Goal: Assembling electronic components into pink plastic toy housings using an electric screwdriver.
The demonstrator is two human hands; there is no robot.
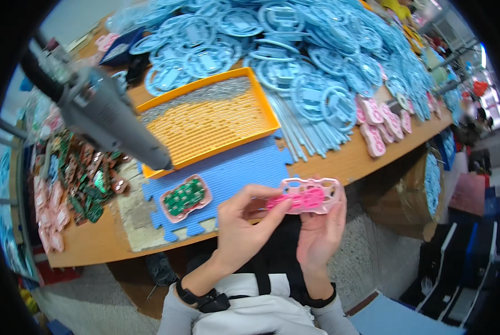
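Over the front edge of the table, my right hand (321, 234) supports a pale pink plastic toy shell (332, 191) from its right side. A bright pink button piece (312, 197) lies in or against that shell; how far it is seated I cannot tell. My left hand (244, 224) pinches the left end of the bright pink piece between thumb and fingers. To the left, another pink shell (206, 202) rests on the blue foam mat (227, 166), with a green circuit board (184, 196) inside it.
A grey electric screwdriver (113, 120) hangs over an orange tray (211, 158) of small screws. Blue plastic rings (322, 100) are heaped behind, beside finished-looking pink parts (375, 139). Loose circuit boards (96, 190) lie at left. A cardboard box (400, 195) stands at right.
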